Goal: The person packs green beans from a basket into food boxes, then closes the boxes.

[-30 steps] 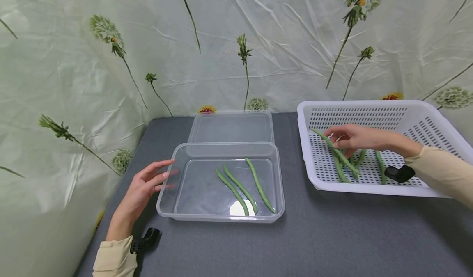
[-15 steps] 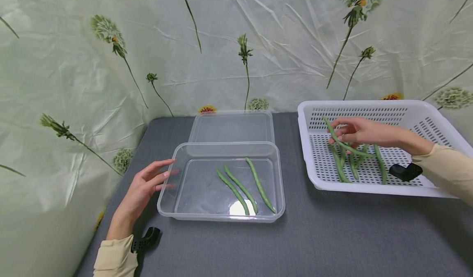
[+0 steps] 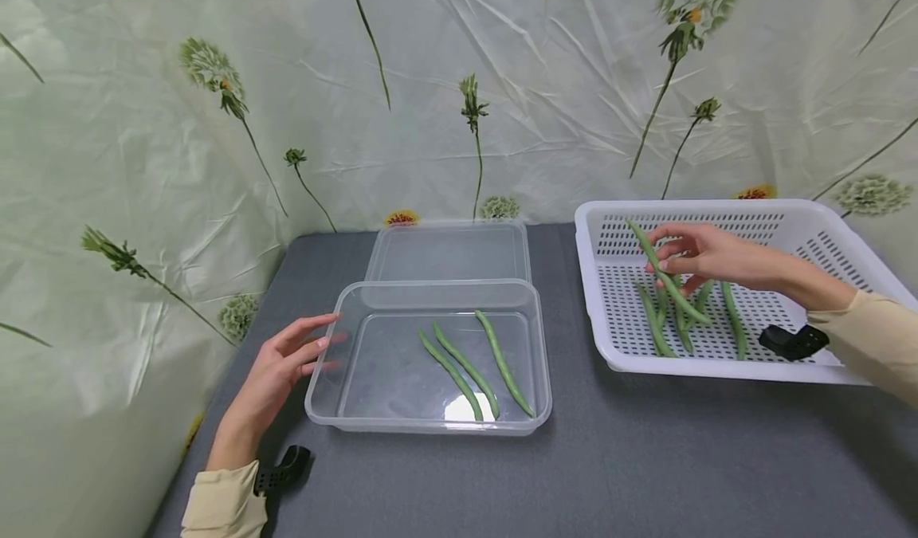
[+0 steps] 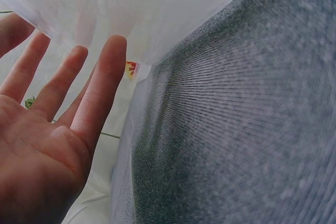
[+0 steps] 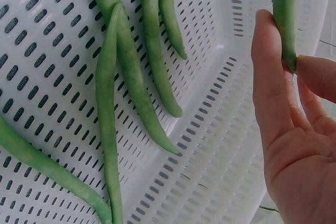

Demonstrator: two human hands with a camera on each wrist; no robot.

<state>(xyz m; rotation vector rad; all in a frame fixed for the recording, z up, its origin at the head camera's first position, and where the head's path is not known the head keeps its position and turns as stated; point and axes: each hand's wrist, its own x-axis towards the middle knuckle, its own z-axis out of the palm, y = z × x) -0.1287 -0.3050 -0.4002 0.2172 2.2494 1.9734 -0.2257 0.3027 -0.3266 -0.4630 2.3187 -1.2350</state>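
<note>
In the head view my right hand (image 3: 706, 255) pinches one green bean (image 3: 653, 255) above the white perforated basket (image 3: 598, 315). The bean slants down to the right across my fingertips. The right wrist view shows an end of this bean (image 5: 286, 22) between thumb and fingers. Several other beans (image 5: 107, 103) lie spread over the basket floor below. My left hand (image 3: 268, 371) has its fingers extended at the left wall of a clear plastic container (image 3: 423, 424). Through that wall the fingertips show faintly, and the left wrist view has the fingers (image 4: 107, 72) close against it.
Inside the clear container lie 3 green beans (image 3: 504, 363), towards its right side. A clear flat lid (image 3: 452, 251) is behind it on the grey cloth (image 3: 459, 490). At the back hangs a pale sheet (image 3: 402, 147) printed with flowers.
My right hand has risen and shifted right with the bean, which now tilts up over the others in the basket. My left hand and the container stay as they were.
</note>
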